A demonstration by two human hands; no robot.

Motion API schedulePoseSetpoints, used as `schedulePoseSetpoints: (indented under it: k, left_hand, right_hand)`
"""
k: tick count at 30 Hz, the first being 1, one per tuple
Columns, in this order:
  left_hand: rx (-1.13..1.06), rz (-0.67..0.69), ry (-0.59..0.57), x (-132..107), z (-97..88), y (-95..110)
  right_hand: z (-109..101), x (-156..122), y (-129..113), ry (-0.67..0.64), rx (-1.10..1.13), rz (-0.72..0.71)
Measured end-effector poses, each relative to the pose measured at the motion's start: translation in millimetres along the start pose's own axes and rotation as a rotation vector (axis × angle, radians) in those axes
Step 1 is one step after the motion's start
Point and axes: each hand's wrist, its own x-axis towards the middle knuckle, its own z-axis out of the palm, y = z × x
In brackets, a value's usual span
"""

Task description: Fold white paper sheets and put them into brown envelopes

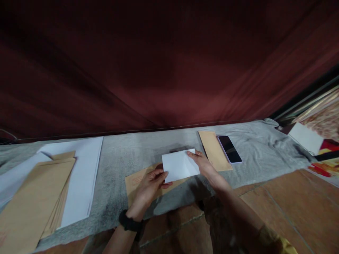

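A folded sheet of white paper (180, 165) is held between my two hands, just above the grey cloth. My left hand (152, 181) pinches its lower left corner, thumb on top and fingers beneath. At the upper right edge my right hand (200, 161) grips it, thumb lying on the paper. Under the paper and my left hand lies a brown envelope (134, 180), partly covered by them. Another brown envelope (215, 151) rests flat to the right of my right hand.
A phone (230, 149) lies beside the right envelope. On the left, a stack of brown envelopes (39, 197) overlaps large white sheets (88, 176). Grey cloth (113, 158) covers the narrow surface, with a dark red curtain (169, 70) behind and a tiled floor (293, 201) in front.
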Motion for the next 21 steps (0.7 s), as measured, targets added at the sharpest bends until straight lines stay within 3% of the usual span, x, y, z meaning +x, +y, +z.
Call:
schedulePoseSetpoints:
  k: [3,5,10,12,14,21]
  left_hand:
    - [0.116,0.043,-0.03,4,-3.1,-2]
    - [0.243,0.174,0.024,7,-5.5,-3]
    - [1.01,0.636,0.243,5,-15.4,-8]
    - [1.302,0.668,0.207,3,-19.7,-13]
    - [1.461,0.646,0.143,1,-22.7,-17]
    - [1.529,0.642,0.055,-2,-26.1,-8]
  right_hand:
    - [-2,0,-4,0.003,0.011,-0.001]
    - [-8,2,-10,0.008,-0.008,-0.007]
    - [-44,9,-29,0.122,-0.079,-0.102]
    - [-60,11,-34,0.134,-0.145,-0.125]
    - [-73,11,-36,0.131,-0.218,-0.132]
    - [-86,9,-38,0.005,-0.463,-0.142]
